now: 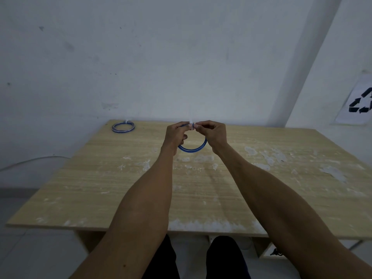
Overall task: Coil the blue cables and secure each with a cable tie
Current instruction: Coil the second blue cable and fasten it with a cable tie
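Hands meet above the far middle of the wooden table: the left hand and the right hand both pinch a white cable tie at the top of a blue cable coil, which hangs between them. A second coil, tied, lies flat at the table's far left corner, well apart. A recycling sign hangs on the right wall.

Light wooden table with white worn patches, pale marked wall behind, recycling-symbol sheet at right
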Demonstrator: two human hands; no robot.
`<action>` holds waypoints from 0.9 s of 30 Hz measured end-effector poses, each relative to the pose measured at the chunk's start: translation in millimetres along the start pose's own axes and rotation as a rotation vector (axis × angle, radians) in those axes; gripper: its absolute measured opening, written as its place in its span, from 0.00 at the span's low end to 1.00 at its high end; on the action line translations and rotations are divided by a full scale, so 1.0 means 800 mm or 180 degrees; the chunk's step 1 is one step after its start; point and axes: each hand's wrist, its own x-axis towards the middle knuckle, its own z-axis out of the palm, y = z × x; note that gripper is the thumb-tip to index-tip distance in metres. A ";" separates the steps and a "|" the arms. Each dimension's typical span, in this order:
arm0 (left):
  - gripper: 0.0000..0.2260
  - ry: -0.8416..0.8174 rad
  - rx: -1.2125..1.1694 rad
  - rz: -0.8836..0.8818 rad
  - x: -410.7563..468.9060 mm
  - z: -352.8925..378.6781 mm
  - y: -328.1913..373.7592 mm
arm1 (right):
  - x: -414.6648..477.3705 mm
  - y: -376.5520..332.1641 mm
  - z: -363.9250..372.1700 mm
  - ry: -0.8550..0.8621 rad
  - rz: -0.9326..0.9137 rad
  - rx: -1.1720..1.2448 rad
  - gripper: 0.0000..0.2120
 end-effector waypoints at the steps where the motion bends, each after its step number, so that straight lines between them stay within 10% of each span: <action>1: 0.08 0.0049 0.0042 0.0056 0.000 0.002 0.000 | 0.001 0.002 0.000 0.0047 0.0001 -0.0024 0.10; 27: 0.07 0.0446 -0.0089 0.0396 -0.005 0.005 0.002 | 0.008 -0.011 0.012 0.0104 0.0170 0.0063 0.15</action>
